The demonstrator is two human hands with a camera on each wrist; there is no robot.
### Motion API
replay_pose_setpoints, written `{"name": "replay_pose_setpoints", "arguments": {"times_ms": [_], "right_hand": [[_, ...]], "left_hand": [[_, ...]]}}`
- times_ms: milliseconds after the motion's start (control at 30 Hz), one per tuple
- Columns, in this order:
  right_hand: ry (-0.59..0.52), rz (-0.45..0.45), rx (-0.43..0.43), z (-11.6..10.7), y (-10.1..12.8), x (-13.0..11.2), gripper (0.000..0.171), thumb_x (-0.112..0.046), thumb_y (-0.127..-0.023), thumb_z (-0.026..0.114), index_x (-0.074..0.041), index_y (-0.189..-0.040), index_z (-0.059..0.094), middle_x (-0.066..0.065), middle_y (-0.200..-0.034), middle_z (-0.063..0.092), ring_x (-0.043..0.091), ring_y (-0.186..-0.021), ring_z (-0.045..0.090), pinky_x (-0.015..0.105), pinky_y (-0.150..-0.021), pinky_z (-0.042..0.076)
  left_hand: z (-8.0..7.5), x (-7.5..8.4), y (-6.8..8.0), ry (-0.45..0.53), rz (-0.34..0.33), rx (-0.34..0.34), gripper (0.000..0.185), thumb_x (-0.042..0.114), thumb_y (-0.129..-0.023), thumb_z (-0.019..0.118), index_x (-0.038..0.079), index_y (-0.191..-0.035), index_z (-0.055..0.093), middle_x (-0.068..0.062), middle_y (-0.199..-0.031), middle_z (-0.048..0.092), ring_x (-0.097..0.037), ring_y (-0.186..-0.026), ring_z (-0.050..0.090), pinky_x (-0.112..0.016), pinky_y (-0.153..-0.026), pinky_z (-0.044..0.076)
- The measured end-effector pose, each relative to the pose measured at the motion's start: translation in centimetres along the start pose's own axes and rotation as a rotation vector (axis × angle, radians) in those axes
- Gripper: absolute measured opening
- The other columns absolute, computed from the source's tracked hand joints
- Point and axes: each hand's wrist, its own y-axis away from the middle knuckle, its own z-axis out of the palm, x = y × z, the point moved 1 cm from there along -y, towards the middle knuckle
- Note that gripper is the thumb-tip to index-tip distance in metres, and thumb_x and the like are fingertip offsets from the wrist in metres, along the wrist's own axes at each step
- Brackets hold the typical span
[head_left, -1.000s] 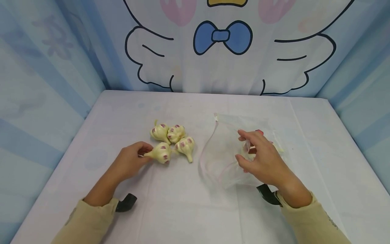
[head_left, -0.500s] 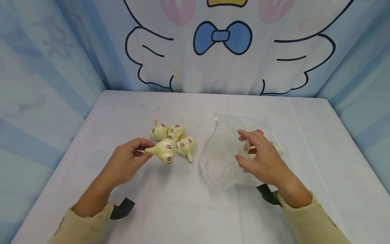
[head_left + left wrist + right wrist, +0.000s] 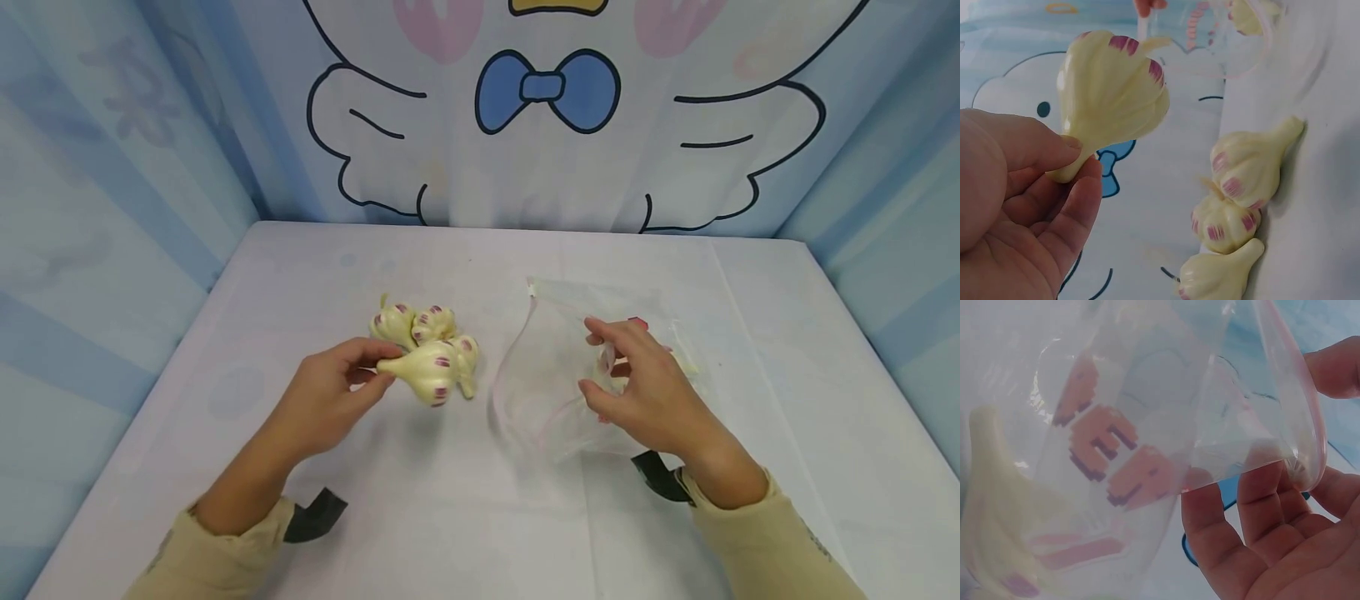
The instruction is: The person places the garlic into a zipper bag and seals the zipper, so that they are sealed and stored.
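two hands | left hand (image 3: 330, 400) pinches garlic (image 3: 426, 373) aloft | right hand (image 3: 645, 392) grips bag (image 3: 540, 367)

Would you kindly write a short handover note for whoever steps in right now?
Left hand: pinches one garlic bulb by its stem, lifted off the table.
Right hand: holds the clear zip bag open by its rim.
Done: one bulb in the bag.
Left: the held bulb, then three bulbs lying together on the table, left of the bag.
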Motion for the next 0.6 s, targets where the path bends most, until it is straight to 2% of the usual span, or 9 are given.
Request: {"name": "replay_pose_setpoints", "arguments": {"times_ms": [333, 600], "right_hand": [[0.022, -0.020, -0.048, -0.3, 0.1, -0.3, 0.065, 0.003, -0.080, 0.075, 0.008, -0.140, 0.049, 0.016, -0.121, 0.058, 0.019, -0.087, 0.052, 0.047, -0.079, 0.056], [0.022, -0.027, -0.054, -0.2, 0.1, -0.3, 0.066, 0.002, -0.080, 0.075, 0.007, -0.140, 0.048, 0.014, -0.121, 0.057, 0.023, -0.086, 0.053, 0.046, -0.078, 0.056]], "left_hand": [[0.9, 0.5, -0.5, 0.035, 0.062, 0.018, 0.023, -0.004, -0.089, 0.072, -0.002, -0.112, 0.068, -0.008, -0.104, 0.070, -0.018, -0.090, 0.066, -0.030, -0.080, 0.057], [2.2, 1.2, -1.0, 0.057, 0.048, 0.000, 0.020, -0.001, -0.088, 0.075, 0.001, -0.108, 0.072, -0.005, -0.100, 0.070, -0.018, -0.089, 0.067, -0.030, -0.080, 0.057]]}}
